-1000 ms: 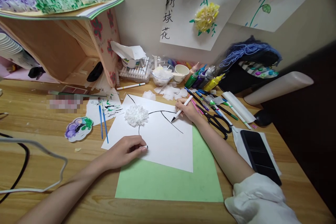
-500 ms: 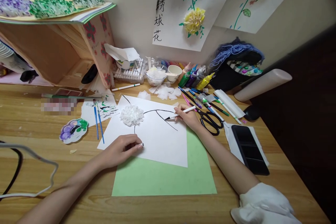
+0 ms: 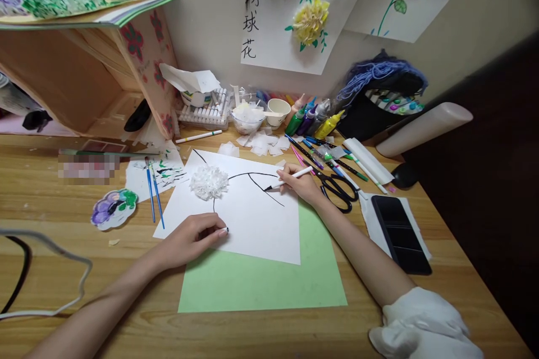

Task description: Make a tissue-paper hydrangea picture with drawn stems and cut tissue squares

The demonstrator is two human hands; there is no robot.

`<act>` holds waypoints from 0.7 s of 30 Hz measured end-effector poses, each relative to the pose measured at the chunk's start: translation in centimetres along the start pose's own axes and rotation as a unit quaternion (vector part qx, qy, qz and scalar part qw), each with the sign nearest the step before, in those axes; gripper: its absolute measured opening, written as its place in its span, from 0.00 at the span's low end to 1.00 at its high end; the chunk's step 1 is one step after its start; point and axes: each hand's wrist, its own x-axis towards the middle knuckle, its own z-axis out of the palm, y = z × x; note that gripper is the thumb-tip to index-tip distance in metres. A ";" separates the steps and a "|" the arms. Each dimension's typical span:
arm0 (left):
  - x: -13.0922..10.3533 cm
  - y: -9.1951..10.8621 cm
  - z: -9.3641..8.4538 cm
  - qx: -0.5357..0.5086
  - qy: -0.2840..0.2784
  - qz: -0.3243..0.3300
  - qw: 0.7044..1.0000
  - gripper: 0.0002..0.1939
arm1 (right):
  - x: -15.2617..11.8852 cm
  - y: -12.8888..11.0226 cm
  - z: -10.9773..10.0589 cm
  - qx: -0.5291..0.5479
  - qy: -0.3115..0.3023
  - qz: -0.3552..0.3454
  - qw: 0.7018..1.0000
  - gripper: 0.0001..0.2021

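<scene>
In my right hand (image 3: 300,186) is a white marker (image 3: 305,171), its black tip on the white paper (image 3: 252,230) at a thin black curved line. My left hand (image 3: 197,237) rests on the lower left of this sheet, fingers closed around a small white marker cap (image 3: 226,230) with a dark end. A ruffled white paper flower (image 3: 209,182) sits on the sheet above my left hand, with black lines running out from it. Beneath the white paper lies a light green sheet (image 3: 261,286).
Black-handled scissors (image 3: 347,193) and several pens lie by my right hand. Behind them stand paint bottles (image 3: 314,120), a paper cup (image 3: 278,112) and a bowl of scraps (image 3: 248,119). At left are two blue brushes (image 3: 158,202) and a paint palette (image 3: 113,208); at right, a black case (image 3: 400,233).
The view has shifted slightly. Both hands keep nearly the same places on the paper, with the marker tip still at the curved line.
</scene>
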 end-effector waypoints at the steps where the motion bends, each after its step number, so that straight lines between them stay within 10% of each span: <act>1: 0.0 0.0 0.0 0.000 -0.001 0.000 1.000 0.15 | 0.0 0.0 0.0 0.003 -0.001 0.001 1.000 0.18; 21: 0.0 -0.1 0.0 0.005 -0.003 -0.002 1.000 0.14 | -0.1 -0.2 -0.3 -0.011 0.000 0.001 1.000 0.19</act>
